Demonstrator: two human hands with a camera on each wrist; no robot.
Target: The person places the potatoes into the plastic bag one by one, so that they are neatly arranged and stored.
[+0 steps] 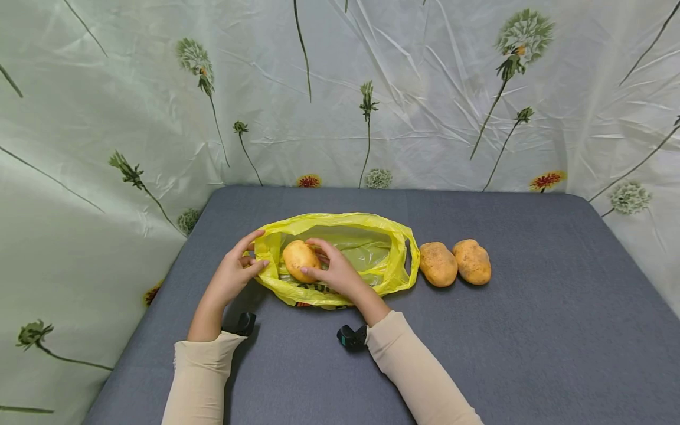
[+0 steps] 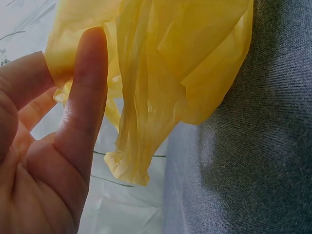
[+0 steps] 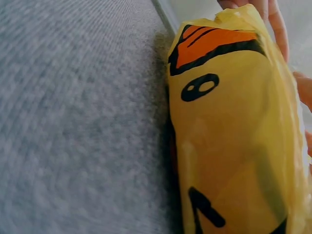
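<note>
Two loose potatoes, a left one (image 1: 438, 264) and a right one (image 1: 472, 262), lie side by side close against the right end of your yellow bag (image 1: 340, 220); past them, the grey table (image 1: 558, 354) runs on to its slanting right edge. A strip of table separates the bag from the far edge, and a broader stretch lies between your beige sleeves (image 1: 200, 378). The bag's mouth spreads into a long oval facing up, with room inside to the right of your fingers. Your left hand (image 1: 232, 270) pinches its left end between thumb and fingers; your right hand (image 1: 336, 268) comes over the near rim, thumb and fingers curled round a third potato (image 1: 298, 260) within the mouth's left part. You can't tell whether that potato touches the bottom. Orange-and-black print (image 3: 209, 46) marks the bag's near side. Behind the table hangs a pale, creased, flower-patterned sheet (image 1: 425, 88).
</note>
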